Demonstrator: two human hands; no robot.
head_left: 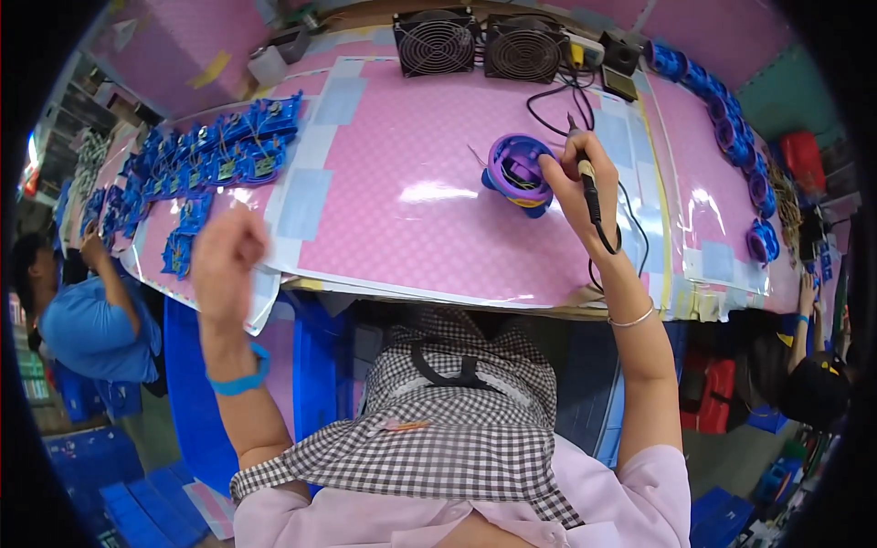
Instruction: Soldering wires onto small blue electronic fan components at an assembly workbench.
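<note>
My right hand (pixel 585 178) is closed round a soldering iron (pixel 592 199) whose tip points away from me. Its thumb and fingers also reach the rim of a purple and blue round plastic housing (pixel 498 175), which is open at the top and shows small parts and thin wires inside. Off to the left, my left hand (pixel 228 260) is smeared by motion and hovers near the front of the blue plastic pieces (pixel 194 215). Whether it holds anything is not visible.
Rows of blue pieces with circuit boards (pixel 228 164) lie at the left of the pink table (pixel 384 247). Two square fans (pixel 437 44) stand at the back beside cables. Round blue housings (pixel 731 137) line the right side. Other people (pixel 96 320) sit at both sides.
</note>
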